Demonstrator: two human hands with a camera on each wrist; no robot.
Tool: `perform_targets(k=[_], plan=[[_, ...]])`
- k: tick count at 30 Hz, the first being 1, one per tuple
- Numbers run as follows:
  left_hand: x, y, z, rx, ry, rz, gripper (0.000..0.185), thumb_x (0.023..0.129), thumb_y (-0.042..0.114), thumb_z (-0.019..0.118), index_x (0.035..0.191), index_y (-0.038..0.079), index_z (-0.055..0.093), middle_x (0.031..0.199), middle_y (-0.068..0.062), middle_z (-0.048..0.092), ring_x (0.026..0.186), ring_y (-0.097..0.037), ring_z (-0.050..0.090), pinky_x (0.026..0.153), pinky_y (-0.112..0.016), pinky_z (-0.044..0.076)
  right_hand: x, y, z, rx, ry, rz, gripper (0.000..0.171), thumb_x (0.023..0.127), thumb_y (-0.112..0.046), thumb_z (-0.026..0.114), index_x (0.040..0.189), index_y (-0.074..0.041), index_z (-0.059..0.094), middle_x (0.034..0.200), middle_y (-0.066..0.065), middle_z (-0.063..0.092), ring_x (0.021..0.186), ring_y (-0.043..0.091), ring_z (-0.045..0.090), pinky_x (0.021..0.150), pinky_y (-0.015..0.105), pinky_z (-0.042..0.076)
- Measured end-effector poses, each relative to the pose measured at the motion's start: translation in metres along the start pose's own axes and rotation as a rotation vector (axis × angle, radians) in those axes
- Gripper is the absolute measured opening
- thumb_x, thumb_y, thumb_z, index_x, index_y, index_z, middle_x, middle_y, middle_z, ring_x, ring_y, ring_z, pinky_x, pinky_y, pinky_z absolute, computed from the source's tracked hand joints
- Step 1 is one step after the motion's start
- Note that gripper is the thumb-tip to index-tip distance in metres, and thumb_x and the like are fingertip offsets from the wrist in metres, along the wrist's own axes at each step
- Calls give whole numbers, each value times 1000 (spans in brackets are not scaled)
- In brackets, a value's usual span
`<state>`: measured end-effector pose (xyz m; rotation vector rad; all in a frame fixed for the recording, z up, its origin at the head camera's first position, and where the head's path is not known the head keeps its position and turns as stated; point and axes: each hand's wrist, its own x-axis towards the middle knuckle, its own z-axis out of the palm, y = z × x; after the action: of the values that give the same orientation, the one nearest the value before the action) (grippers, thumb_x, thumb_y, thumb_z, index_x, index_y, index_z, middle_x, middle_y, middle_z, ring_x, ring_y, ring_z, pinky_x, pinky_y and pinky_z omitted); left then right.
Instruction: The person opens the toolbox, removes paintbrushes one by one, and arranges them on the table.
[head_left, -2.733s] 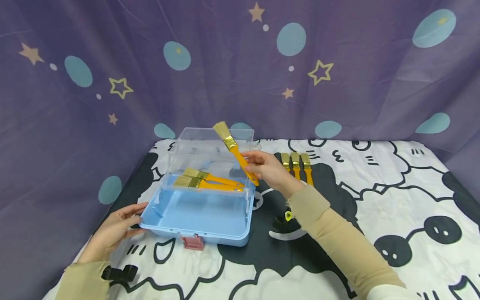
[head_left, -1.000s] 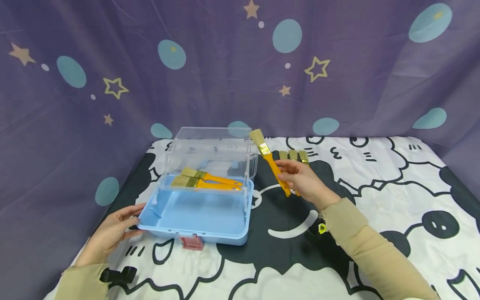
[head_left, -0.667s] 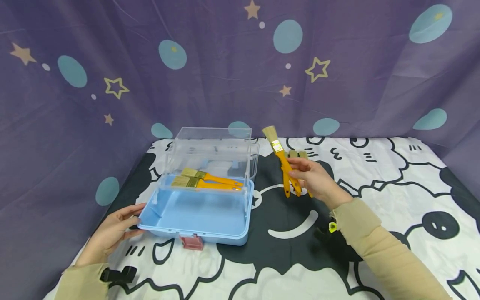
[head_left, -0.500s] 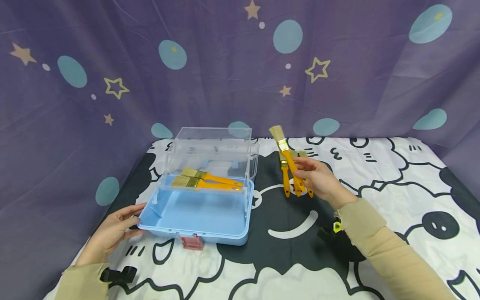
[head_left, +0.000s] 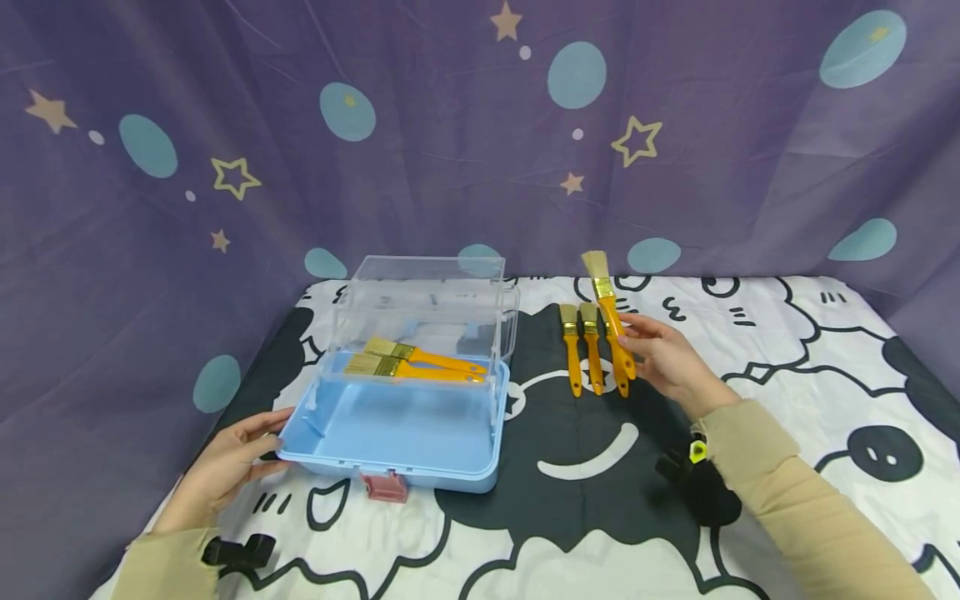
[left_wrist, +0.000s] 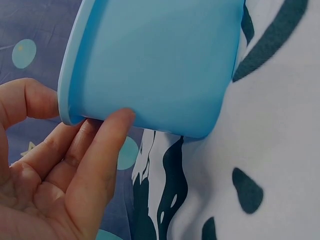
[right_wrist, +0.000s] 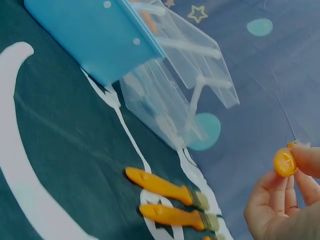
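My right hand (head_left: 667, 362) pinches a paintbrush (head_left: 611, 312) by its yellow handle, bristles up, over the rightmost brush (head_left: 623, 375) of a row. Two more paintbrushes (head_left: 573, 350) in that row lie side by side on the cloth. In the right wrist view only the handle end (right_wrist: 285, 162) of the held brush shows. My left hand (head_left: 232, 454) holds the rim of a light blue storage box (head_left: 405, 425) at its left side. Another pair of paintbrushes (head_left: 420, 372) lies at the back of the box, seen through clear plastic.
The box's clear lid (head_left: 427, 300) stands raised at the back. A pink latch (head_left: 385, 486) hangs on its front. Black-and-white printed cloth (head_left: 540, 542) covers the table, and a purple curtain (head_left: 465, 192) hangs behind and at the sides.
My right hand has carried the brush from above the box rightward to the row on the cloth, where its bristles now point more upright. My left hand stays at the box.
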<state>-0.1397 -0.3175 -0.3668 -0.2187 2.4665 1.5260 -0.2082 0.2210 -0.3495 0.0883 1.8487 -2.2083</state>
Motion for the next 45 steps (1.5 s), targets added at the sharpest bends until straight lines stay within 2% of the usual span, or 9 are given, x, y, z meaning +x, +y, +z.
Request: perform_targets(k=[5, 10, 16, 21, 24, 29, 33, 39, 45], plan=[[-1, -1, 0, -10, 1, -2, 59, 92, 3, 46, 145, -10, 24, 139, -23, 43, 88, 4, 58, 75, -31, 57, 1, 0, -18, 70, -23, 15, 23, 96, -12, 53, 110, -29, 55, 102, -12, 55, 95, 4, 50, 78, 27, 38], [-1, -1, -1, -14, -2, -4, 59, 93, 5, 47, 145, -9, 24, 138, -20, 44, 87, 3, 60, 74, -30, 57, 1, 1, -34, 170, -5, 53, 21, 93, -11, 57, 103, -30, 59, 95, -12, 60, 86, 4, 54, 74, 26, 39], [0, 0, -1, -11, -7, -4, 59, 93, 5, 46, 146, -9, 24, 140, -22, 42, 87, 3, 60, 73, -29, 57, 2, 2, -47, 235, 9, 95, 27, 92, -11, 59, 114, -25, 52, 92, -12, 65, 85, 5, 57, 73, 25, 44], [0, 1, -1, -9, -2, -4, 59, 93, 5, 46, 145, -9, 24, 138, -21, 44, 87, 4, 59, 73, -29, 56, 4, 4, -54, 221, 7, 116, 32, 93, -11, 57, 120, -23, 45, 90, -12, 65, 83, 5, 58, 72, 25, 47], [0, 1, -1, -7, 3, -2, 59, 93, 5, 47, 145, -9, 24, 137, -20, 45, 86, 4, 60, 72, -29, 56, 6, 8, -58, 171, 6, 139, 36, 93, -12, 58, 124, -23, 43, 91, -13, 64, 84, 4, 60, 76, 25, 50], [0, 1, 0, -4, 1, -5, 59, 93, 4, 46, 145, -9, 24, 141, -26, 39, 86, 4, 59, 72, -29, 57, 10, 15, -62, 92, 32, 192, 62, 92, -15, 59, 145, -18, 27, 101, -14, 56, 91, 3, 58, 82, 27, 49], [0, 2, 0, 1, 1, -4, 58, 93, 4, 45, 145, -9, 24, 143, -31, 34, 87, 5, 59, 73, -29, 57, 12, 16, -65, 86, 48, 216, 74, 93, -15, 58, 153, -16, 14, 104, -13, 53, 92, 2, 57, 82, 26, 49], [-1, 2, 0, 6, 7, -4, 58, 92, 4, 45, 145, -9, 24, 143, -30, 35, 86, 4, 59, 72, -29, 57, 15, 19, -67, 58, 44, 226, 76, 95, -14, 54, 154, -14, 6, 104, -14, 51, 92, 1, 56, 81, 26, 50], [-1, 1, 1, -3, 11, -4, 58, 93, 4, 46, 145, -9, 25, 141, -26, 40, 86, 3, 60, 72, -29, 57, 18, 23, -66, 0, 67, 255, 72, 96, -16, 52, 154, -13, 8, 112, -9, 44, 92, 2, 53, 78, 24, 49]])
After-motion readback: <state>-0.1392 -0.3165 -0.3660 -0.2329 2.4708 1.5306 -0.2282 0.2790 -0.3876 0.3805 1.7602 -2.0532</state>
